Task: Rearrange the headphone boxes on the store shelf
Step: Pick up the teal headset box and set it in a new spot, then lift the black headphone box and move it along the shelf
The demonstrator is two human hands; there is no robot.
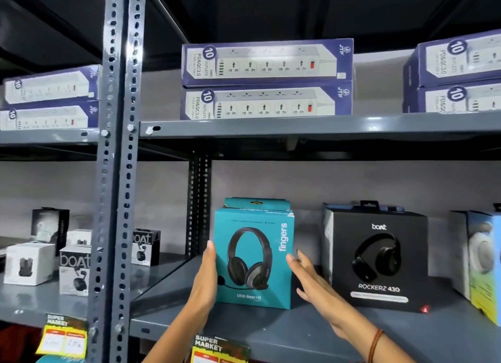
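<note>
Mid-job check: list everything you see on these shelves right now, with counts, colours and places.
teal headphone box: one, teal, lower shelf centre, upright
black headphone box: one, black, lower shelf, right of the teal one
blue box: one, blue and white, far right, cut off by the frame
power strip boxes: six, purple and white, upper shelf, three stacks of two
earbud boxes: five, black or white, lower left bay
price tags: two, yellow, shelf edges
left hand: flat against the teal box's left side
right hand: open, beside its right side
</note>
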